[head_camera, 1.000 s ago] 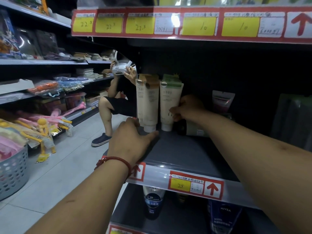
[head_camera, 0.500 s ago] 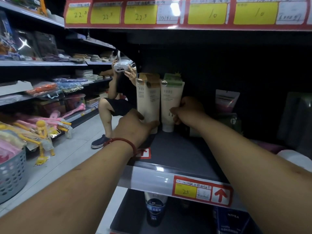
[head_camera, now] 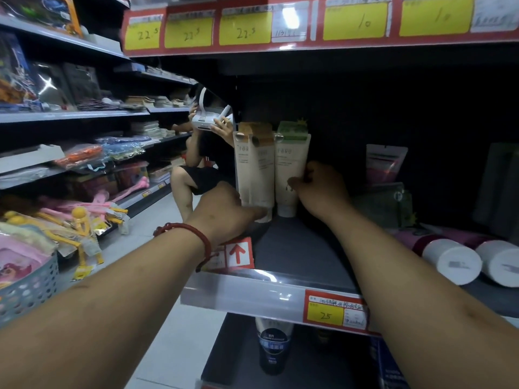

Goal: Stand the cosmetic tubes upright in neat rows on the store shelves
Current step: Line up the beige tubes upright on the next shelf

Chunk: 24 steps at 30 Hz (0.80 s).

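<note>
The left hand (head_camera: 224, 211), a red bead bracelet (head_camera: 193, 234) on its wrist, is reaching to the foot of the beige tubes (head_camera: 254, 169). Its thumb is touching their white cap; the fingers are hidden, so I cannot tell whether it is grasping. Those tan-topped tubes are standing cap-down, side by side, at the back left of the dark shelf (head_camera: 297, 248). Touching them on the right, the green-topped tube (head_camera: 289, 167) is standing upright too. The right hand (head_camera: 323, 189) is pinching its right edge with curled fingers. Well apart to the right, pink tubes (head_camera: 449, 259) are lying flat.

L hand (head_camera: 224, 211) moved fwd, thumb now touching beige tubes (head_camera: 254, 169).
</note>
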Available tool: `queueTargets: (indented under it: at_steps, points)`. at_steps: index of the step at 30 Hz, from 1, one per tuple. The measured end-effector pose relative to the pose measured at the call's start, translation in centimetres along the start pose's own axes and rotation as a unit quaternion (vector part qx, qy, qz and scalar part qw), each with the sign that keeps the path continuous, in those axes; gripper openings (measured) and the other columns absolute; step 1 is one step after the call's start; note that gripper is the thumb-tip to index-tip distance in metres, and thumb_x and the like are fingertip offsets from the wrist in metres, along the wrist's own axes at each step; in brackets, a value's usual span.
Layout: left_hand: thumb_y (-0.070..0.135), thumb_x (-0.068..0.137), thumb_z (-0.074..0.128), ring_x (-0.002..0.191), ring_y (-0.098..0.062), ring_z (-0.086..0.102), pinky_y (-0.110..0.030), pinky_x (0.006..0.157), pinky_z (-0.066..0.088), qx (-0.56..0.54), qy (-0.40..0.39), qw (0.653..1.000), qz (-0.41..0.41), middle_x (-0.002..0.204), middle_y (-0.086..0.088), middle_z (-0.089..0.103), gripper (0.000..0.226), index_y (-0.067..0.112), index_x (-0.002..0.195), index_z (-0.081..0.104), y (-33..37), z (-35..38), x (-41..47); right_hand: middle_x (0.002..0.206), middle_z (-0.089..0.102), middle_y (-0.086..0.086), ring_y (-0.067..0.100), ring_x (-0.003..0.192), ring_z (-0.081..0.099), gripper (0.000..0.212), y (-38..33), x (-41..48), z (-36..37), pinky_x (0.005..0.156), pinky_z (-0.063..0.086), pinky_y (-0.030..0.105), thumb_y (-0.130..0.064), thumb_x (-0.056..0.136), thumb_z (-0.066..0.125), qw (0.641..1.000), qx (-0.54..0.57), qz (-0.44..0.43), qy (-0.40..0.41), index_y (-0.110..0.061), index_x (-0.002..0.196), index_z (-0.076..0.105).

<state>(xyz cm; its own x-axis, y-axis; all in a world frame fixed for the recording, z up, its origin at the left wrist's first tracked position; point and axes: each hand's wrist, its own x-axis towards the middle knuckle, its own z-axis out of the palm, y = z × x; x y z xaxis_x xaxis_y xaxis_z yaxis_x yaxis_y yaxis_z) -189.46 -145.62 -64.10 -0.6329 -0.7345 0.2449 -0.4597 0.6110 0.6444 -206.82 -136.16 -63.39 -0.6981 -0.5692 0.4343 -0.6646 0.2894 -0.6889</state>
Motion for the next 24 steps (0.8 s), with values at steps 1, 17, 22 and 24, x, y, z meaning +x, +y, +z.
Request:
queueTargets:
  at_steps: [1,17,22,24]
  points:
    - [0.063,0.075,0.074,0.085,-0.017,0.064,-0.029,0.064,0.047,-0.002,0.020,1.000,0.003,0.089,0.002,0.065,0.055,0.018,0.100,0.053,0.0,0.0,0.4,0.121,0.064,0.004,0.021,0.106,0.061,0.028,0.0,0.1,0.0,0.076,0.045,0.028,-0.030,0.092,0.063,1.000,0.001,-0.001,0.000,-0.016,0.116,0.060]
    - [0.042,0.080,0.078,0.097,-0.018,0.068,-0.036,0.089,0.054,-0.039,0.025,0.996,0.074,0.102,0.002,0.074,0.030,0.018,0.097,0.077,-0.5,-0.1,4.3,0.114,0.062,0.001,0.012,0.091,0.053,0.015,0.4,0.5,0.0,0.058,0.037,0.020,-0.024,0.093,0.064,0.999,0.034,-0.011,0.016,-0.025,0.101,0.051]
    - [0.018,0.088,0.075,0.079,-0.007,0.060,-0.028,0.085,0.048,-0.072,-0.036,0.994,0.076,0.113,-0.004,0.072,0.027,0.010,0.114,0.074,-1.3,-2.2,4.5,0.108,0.058,-0.003,0.012,0.093,0.054,0.015,0.4,0.4,0.0,0.068,0.043,0.025,-0.025,0.093,0.064,0.999,0.038,-0.008,0.012,-0.025,0.100,0.050]
    - [0.017,0.090,0.073,0.074,-0.002,0.055,-0.026,0.085,0.045,-0.075,-0.041,0.993,0.078,0.110,-0.003,0.071,0.026,0.009,0.115,0.074,-1.8,-2.4,4.7,0.110,0.061,-0.001,0.014,0.094,0.057,0.015,0.4,0.5,0.1,0.075,0.048,0.029,-0.025,0.092,0.065,0.999,0.037,-0.004,0.016,-0.024,0.100,0.051]
